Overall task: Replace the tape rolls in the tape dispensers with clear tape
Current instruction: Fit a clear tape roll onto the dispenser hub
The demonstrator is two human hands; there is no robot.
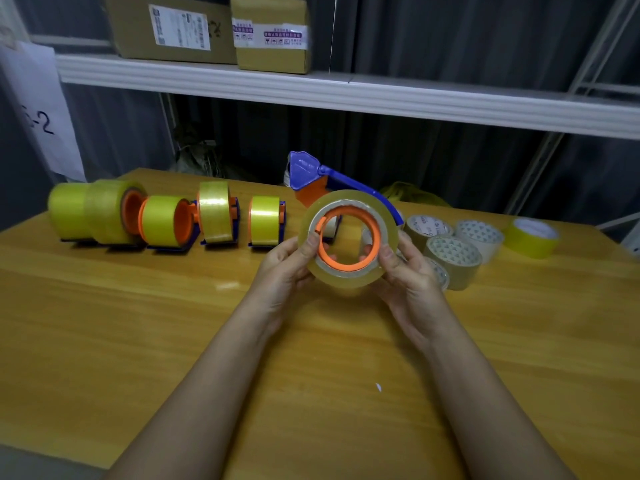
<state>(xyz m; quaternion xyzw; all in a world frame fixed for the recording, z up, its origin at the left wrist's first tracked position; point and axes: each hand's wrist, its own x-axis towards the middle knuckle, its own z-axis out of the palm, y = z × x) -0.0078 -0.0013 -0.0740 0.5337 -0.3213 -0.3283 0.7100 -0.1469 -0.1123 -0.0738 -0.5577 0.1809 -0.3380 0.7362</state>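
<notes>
Left hand [289, 261]: I'm gripping the clear tape roll [348, 239], thumb pressing its core.
Right hand [408, 268]: I'm clasping the roll's other side, fingers curled.
Dispenser [322, 181]: sitting behind the roll.

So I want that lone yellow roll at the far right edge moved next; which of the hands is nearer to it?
Right. The right hand grips the clear tape roll, with the yellow roll off to its right. The left hand holds the clear roll's opposite side, farther away.
</notes>
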